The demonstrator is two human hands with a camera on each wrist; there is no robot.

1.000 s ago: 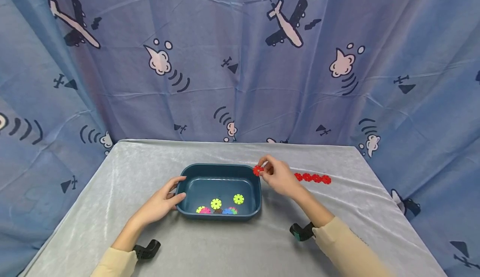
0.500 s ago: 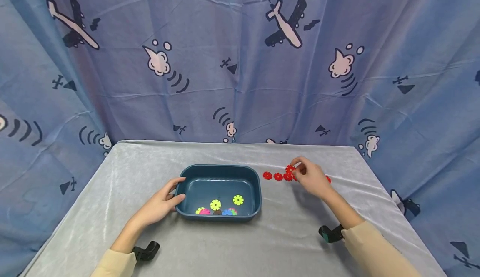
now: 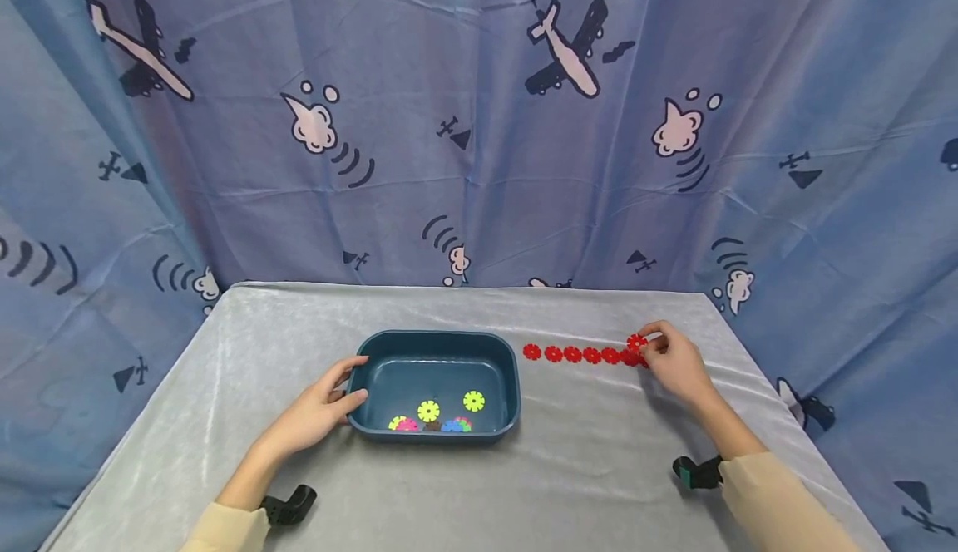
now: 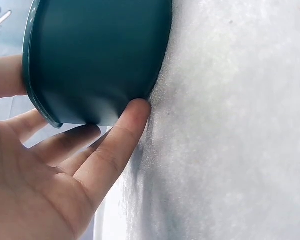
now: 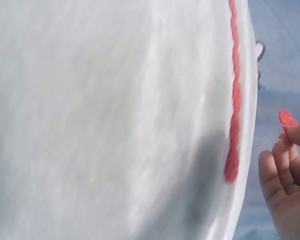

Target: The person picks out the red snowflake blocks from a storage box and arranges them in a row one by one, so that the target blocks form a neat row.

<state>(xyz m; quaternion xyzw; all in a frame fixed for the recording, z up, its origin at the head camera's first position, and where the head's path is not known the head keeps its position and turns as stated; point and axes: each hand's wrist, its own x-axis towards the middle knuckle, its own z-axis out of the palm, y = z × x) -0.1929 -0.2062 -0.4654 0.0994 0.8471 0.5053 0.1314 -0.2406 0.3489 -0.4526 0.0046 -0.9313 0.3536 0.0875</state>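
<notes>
My left hand (image 3: 318, 406) grips the left end of a dark teal plastic bin (image 3: 434, 436); in the left wrist view its fingers (image 4: 112, 150) lie against the outer wall (image 4: 100, 60). My right hand (image 3: 677, 365) pinches a red notched plastic disc (image 3: 637, 343) between thumb and fingertips, above the right end of a row of red discs (image 3: 572, 354) on the cloth. The right wrist view shows the same held disc (image 5: 287, 119) off the table, beside the row's end (image 5: 232, 167).
Inside the bin lie two separate yellow notched discs (image 3: 474, 401) and, along its near wall, a cluster with pink (image 3: 407, 425), blue (image 3: 451, 426), green and brown ones, partly hidden by the rim. A grey cloth (image 3: 449, 494) covers the table; a patterned blue curtain (image 3: 404, 203) hangs behind.
My right hand has carried the red disc from beside the bin's far right corner rightward along the row, uncovering the row's left part. My left hand stays on the bin.
</notes>
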